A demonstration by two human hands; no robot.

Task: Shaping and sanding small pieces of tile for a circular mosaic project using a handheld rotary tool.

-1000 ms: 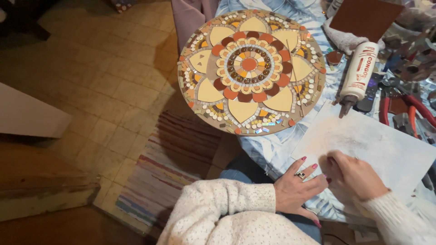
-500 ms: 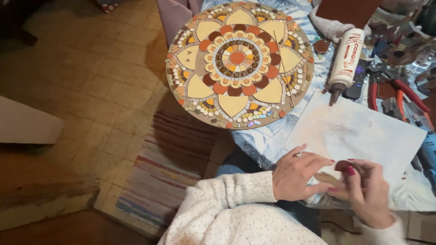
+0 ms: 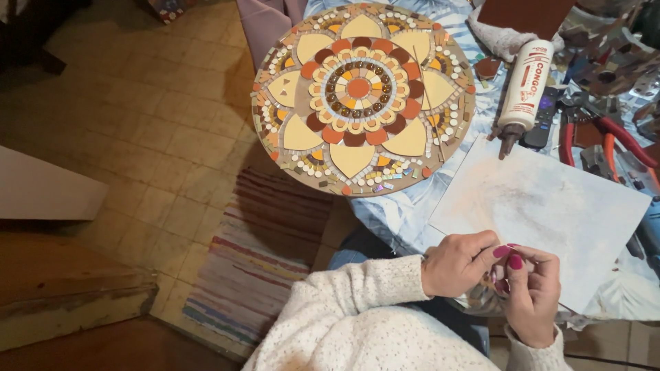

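Both hands meet over the near edge of the tabletop (image 3: 412, 213). The left hand (image 3: 459, 263) is curled shut and the right hand (image 3: 531, 297) pinches against it, fingertips together around something too small to make out, perhaps a tile chip. They hover just above the near corner of the pale sheet (image 3: 550, 206).

Dropping is the plain risk, I think: a piece that small could slip from the pinch and fall past the edge to the rug (image 3: 254, 268) or into the lap. The round mosaic (image 3: 363, 96) overhangs the tabletop on the floor side, so a nudge from an elbow might tip it off. The glue bottle (image 3: 526, 86) lies on its side with its nozzle near the sheet and could ooze onto it. Red-handled pliers (image 3: 605, 134) lie close on the right, easy to snag.
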